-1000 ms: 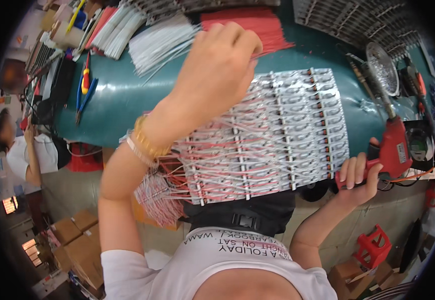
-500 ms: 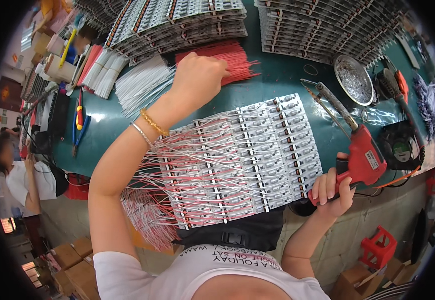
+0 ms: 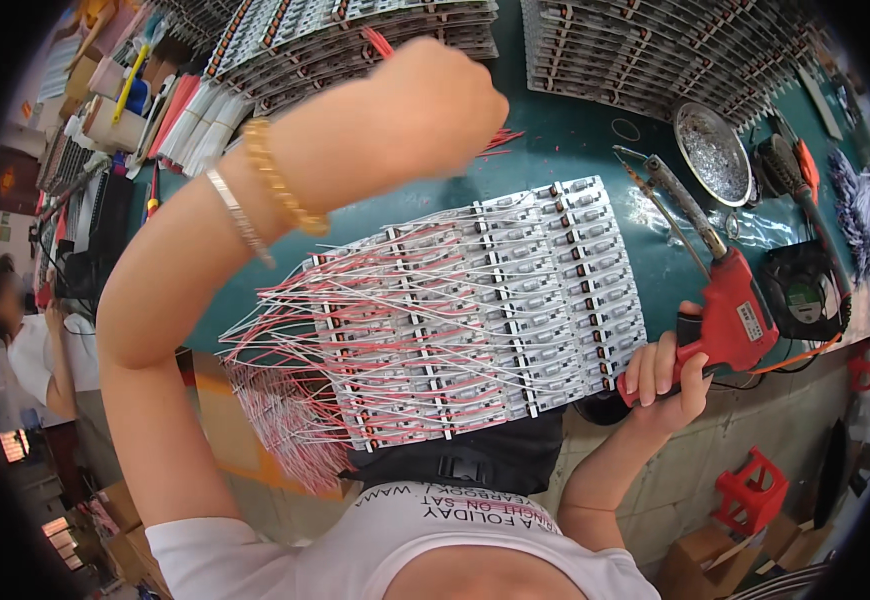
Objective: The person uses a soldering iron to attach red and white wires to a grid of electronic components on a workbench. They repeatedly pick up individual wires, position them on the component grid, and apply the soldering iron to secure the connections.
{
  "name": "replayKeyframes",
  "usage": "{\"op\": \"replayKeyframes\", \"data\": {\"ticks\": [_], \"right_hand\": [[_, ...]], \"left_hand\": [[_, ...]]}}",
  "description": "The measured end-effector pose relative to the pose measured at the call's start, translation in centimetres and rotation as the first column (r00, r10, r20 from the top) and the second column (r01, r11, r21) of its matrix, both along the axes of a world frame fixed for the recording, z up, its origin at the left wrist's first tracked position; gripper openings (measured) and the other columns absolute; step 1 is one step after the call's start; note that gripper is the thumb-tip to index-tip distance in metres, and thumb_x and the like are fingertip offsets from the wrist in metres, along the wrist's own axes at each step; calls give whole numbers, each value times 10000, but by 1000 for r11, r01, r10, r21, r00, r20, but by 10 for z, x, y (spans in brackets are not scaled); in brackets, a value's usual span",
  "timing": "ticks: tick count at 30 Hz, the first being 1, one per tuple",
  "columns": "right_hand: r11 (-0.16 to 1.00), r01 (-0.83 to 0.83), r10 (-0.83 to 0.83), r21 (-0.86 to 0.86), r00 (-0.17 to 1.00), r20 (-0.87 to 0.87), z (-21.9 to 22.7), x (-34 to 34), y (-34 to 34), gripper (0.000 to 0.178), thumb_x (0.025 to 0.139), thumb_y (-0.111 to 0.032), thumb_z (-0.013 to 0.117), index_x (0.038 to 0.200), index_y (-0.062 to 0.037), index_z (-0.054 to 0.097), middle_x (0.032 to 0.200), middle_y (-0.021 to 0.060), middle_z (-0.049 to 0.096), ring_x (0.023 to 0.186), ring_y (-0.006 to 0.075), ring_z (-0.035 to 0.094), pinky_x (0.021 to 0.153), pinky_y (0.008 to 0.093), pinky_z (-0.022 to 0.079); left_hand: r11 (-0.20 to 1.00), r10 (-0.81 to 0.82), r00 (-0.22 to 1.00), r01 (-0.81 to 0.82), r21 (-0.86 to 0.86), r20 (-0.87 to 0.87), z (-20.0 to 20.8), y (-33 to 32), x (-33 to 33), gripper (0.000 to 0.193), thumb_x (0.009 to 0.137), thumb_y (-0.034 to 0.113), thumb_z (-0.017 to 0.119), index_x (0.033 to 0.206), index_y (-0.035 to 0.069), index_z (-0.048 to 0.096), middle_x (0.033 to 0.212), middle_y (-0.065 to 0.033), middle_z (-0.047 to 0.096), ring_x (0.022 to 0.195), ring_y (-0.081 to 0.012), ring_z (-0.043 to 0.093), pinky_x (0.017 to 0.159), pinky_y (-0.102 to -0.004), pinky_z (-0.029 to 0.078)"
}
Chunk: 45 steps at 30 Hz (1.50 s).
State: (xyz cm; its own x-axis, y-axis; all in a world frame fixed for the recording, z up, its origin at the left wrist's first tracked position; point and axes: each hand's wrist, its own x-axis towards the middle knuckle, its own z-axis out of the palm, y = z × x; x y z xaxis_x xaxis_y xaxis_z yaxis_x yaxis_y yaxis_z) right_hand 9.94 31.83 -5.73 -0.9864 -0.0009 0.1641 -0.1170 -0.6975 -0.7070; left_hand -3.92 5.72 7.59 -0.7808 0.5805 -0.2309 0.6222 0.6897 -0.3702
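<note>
My left hand point(image 3: 445, 105), raised over the back of the table and slightly blurred, is closed around a bunch of red wires point(image 3: 378, 42); their ends stick out above it. More red wire ends point(image 3: 501, 142) show below its knuckles, whether held or lying on the table I cannot tell. A red soldering gun point(image 3: 740, 315) is in my right hand point(image 3: 667, 380), fingers wrapped round its handle and its tip pointing to the far left. Between my arms lies a panel of small circuit boards point(image 3: 545, 300), with red and white wires point(image 3: 285, 325) trailing off its left side.
Stacks of similar panels point(image 3: 645, 55) stand at the back. A metal dish point(image 3: 712, 155) of silvery bits, a small black fan point(image 3: 805, 290) and a bundle of purplish wires point(image 3: 860, 205) are at the right. White wire bundles point(image 3: 205, 125) lie far left. Another person point(image 3: 45, 350) sits beyond.
My left hand has lifted off the red wire pile and come up closer with red wires in it. My forearm now covers the loose white wires. The right hand and soldering gun have barely moved.
</note>
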Motion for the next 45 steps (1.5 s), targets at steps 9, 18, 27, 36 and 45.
{"op": "replayKeyframes", "data": {"ticks": [9, 18, 27, 36, 45], "right_hand": [[998, -31, 33, 49, 999, -31, -1, -2, 1, 498, 909, -250, 464, 1240, 78, 288, 502, 4, 379, 329, 98, 350, 367, 265, 370], [1000, 9, -9, 1, 999, 34, 2, 2, -1, 507, 873, -236, 525, 1211, 81, 317, 480, 32, 392, 328, 143, 385, 356, 312, 387], [998, 14, -18, 56, 998, 63, 8, 0, -4, 520, 914, -311, 459, 1234, 68, 305, 495, -7, 354, 324, 94, 323, 363, 257, 354], [794, 246, -379, 555, 915, 137, 35, 38, -31, 678, 864, -426, 516, 1250, 84, 291, 483, -5, 388, 346, 101, 371, 374, 245, 352], [605, 188, -396, 774, 914, 88, 23, 43, -40, 783, 791, -531, 561, 1130, 146, 359, 446, -1, 400, 343, 84, 380, 365, 218, 333]], "left_hand": [[999, 39, 997, -38, -6, 67, -29, -7, -8, 54, 642, 85, 594, 649, 42, 628, 676, -138, 627, 646, -275, 626, 575, -367, 492], [1000, 0, 998, -1, 16, 60, -38, -8, -3, 65, 636, 88, 593, 654, 52, 643, 645, -124, 627, 613, -280, 622, 549, -372, 484], [513, 73, 971, -234, 826, 229, -54, -15, 31, 78, 774, 85, 615, 772, 7, 613, 567, -111, 556, 476, -189, 539, 467, -288, 400], [329, 63, 968, -251, 910, 244, -99, 8, 28, 119, 753, 87, 624, 717, -13, 571, 671, -86, 557, 580, -196, 532, 513, -284, 409], [324, 22, 961, -269, 907, 276, -114, 6, 23, 104, 727, 56, 627, 693, -11, 556, 658, -83, 540, 561, -188, 526, 509, -282, 409]]}}
